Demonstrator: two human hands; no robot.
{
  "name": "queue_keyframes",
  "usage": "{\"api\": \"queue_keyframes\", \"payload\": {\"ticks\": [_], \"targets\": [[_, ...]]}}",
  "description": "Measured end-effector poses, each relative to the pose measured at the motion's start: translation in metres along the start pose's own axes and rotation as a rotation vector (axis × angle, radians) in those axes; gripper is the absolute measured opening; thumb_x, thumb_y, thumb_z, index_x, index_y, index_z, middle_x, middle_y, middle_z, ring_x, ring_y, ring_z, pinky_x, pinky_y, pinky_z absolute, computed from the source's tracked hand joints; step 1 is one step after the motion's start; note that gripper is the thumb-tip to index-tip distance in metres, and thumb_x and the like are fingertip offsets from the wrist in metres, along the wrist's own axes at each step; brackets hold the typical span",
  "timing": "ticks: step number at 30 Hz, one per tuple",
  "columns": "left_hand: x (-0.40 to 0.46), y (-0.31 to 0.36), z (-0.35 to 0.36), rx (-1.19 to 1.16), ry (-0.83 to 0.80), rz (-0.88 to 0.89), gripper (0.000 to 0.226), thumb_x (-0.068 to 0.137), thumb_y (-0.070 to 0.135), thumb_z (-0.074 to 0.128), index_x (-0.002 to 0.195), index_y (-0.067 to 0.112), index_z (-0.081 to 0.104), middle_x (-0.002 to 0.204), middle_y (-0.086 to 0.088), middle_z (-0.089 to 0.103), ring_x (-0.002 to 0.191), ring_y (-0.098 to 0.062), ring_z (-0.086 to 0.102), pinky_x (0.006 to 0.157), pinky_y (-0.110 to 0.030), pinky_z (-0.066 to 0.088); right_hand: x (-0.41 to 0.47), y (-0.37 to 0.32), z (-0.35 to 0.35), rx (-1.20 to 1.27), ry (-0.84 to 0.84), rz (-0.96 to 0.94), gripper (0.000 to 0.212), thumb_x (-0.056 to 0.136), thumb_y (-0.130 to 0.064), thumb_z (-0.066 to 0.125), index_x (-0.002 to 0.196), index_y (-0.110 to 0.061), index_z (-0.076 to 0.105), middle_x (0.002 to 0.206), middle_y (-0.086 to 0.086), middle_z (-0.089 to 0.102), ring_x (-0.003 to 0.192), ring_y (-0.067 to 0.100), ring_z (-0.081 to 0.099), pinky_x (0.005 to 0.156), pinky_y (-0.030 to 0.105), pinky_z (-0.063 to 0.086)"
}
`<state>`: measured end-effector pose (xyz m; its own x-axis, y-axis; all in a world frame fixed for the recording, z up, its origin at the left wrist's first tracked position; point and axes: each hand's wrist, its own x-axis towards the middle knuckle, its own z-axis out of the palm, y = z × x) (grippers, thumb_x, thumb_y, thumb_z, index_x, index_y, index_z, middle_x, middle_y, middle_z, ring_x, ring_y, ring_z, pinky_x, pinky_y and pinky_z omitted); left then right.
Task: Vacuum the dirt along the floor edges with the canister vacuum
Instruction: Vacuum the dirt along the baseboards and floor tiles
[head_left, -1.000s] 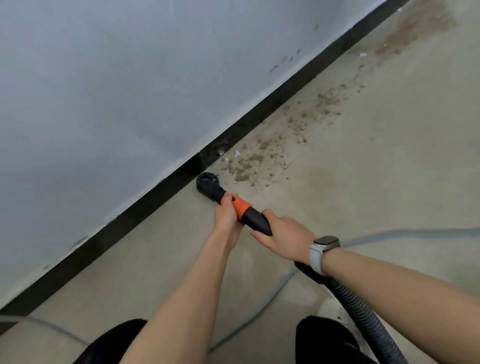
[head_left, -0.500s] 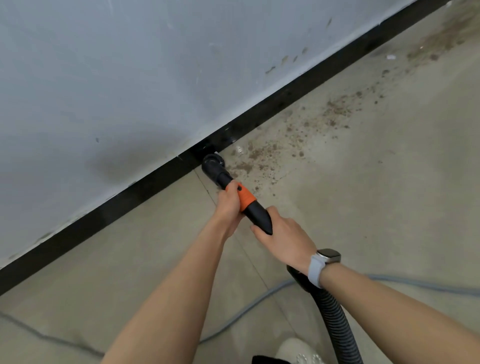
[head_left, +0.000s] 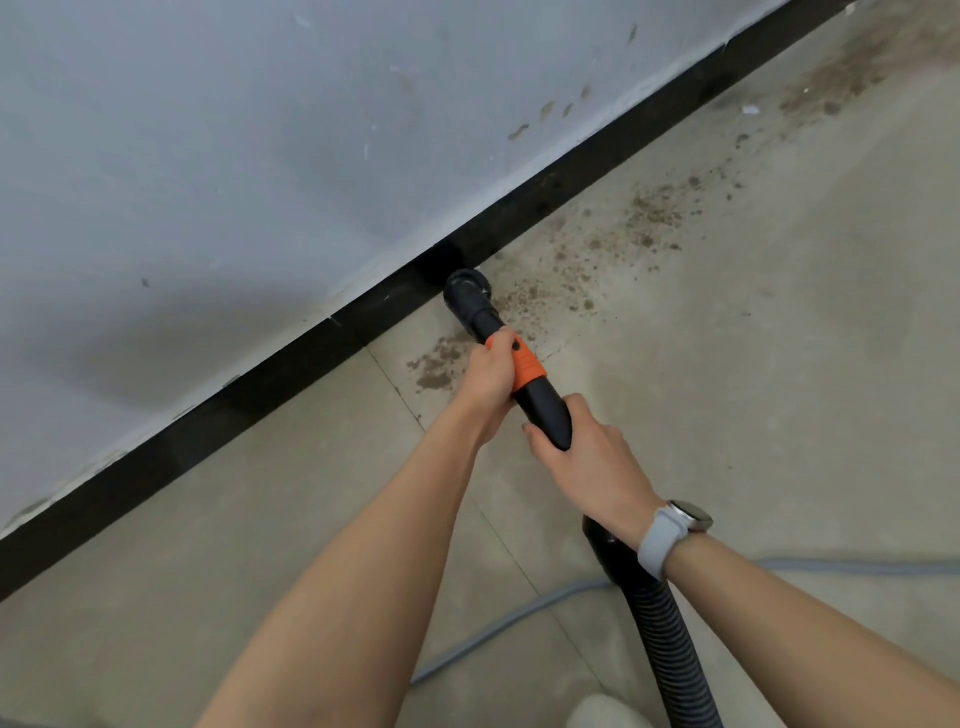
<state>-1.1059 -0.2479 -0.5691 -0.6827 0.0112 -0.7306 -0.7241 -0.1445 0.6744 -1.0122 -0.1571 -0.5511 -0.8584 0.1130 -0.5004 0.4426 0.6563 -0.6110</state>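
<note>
Left hand grips vacuum wand at orange band; right hand grips black handle behind it. Nozzle at floor edge, touching black baseboard. Dirt trails toward 2 o'clock, small patch at 9 o'clock of left hand. Ribbed hose runs to 5 o'clock. Watch on right wrist. Grey cable on floor.

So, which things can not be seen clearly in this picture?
- Canister of the vacuum: outside the head view; the hose runs off the bottom edge.
- Nozzle opening: faces down to the floor, hidden by its own body.
- Dirt at top right: cut by the edge.
- Handle under the left hand and right hand: covered by fingers.
</note>
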Motion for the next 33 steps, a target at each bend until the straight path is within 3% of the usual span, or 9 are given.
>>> {"api": "queue_keyframes", "payload": {"ticks": [14, 21, 24, 26, 33], "targets": [[-0.026, -0.036, -0.077, -0.074, 0.178, 0.044, 0.020, 0.097, 0.027, 0.043, 0.101, 0.008, 0.041, 0.081, -0.006, 0.046, 0.080, -0.023, 0.051, 0.065, -0.032, 0.047, -0.027, -0.018, 0.038, -0.029, -0.228, -0.125, 0.034, 0.090, -0.048, 0.052, 0.106, -0.019, 0.045, 0.076, 0.005, 0.059, 0.067, 0.028, 0.060, 0.060, 0.038, 0.048], [-0.025, -0.023, -0.056, -0.054, 0.061, -0.013, 0.021, 0.097, 0.028, 0.045, 0.102, 0.008, 0.043, 0.088, -0.008, 0.048, 0.085, -0.024, 0.051, 0.071, -0.034, 0.048, -0.028, -0.016, 0.031, -0.055, -0.098, -0.043, 0.032, 0.089, -0.049, 0.051, 0.103, -0.021, 0.044, 0.075, 0.005, 0.061, 0.068, 0.030, 0.061, 0.064, 0.039, 0.052], [-0.026, -0.015, -0.051, 0.054, 0.009, -0.039, 0.016, 0.097, 0.028, 0.045, 0.093, 0.013, 0.046, 0.089, -0.003, 0.050, 0.085, -0.018, 0.051, 0.087, -0.038, 0.045, -0.031, -0.016, 0.029, -0.063, -0.046, -0.023, 0.030, 0.091, -0.046, 0.051, 0.101, -0.019, 0.043, 0.069, 0.001, 0.056, 0.067, 0.029, 0.060, 0.060, 0.036, 0.047], [-0.025, -0.011, -0.057, 0.150, -0.027, -0.064, 0.018, 0.097, 0.032, 0.046, 0.099, 0.014, 0.046, 0.100, -0.003, 0.052, 0.097, -0.019, 0.050, 0.096, -0.038, 0.038, -0.028, -0.023, 0.031, -0.098, -0.015, -0.036, 0.027, 0.090, -0.040, 0.052, 0.101, -0.017, 0.041, 0.071, -0.001, 0.053, 0.070, 0.030, 0.058, 0.059, 0.034, 0.042], [-0.045, -0.003, -0.101, 0.340, -0.116, -0.030, 0.024, 0.098, 0.035, 0.045, 0.114, 0.018, 0.049, 0.117, 0.001, 0.053, 0.110, -0.013, 0.047, 0.082, -0.028, 0.031, -0.012, -0.060, 0.053, -0.245, -0.060, -0.125, 0.029, 0.090, -0.029, 0.050, 0.108, -0.012, 0.035, 0.085, 0.006, 0.052, 0.072, 0.032, 0.052, 0.061, 0.034, 0.038]]}}
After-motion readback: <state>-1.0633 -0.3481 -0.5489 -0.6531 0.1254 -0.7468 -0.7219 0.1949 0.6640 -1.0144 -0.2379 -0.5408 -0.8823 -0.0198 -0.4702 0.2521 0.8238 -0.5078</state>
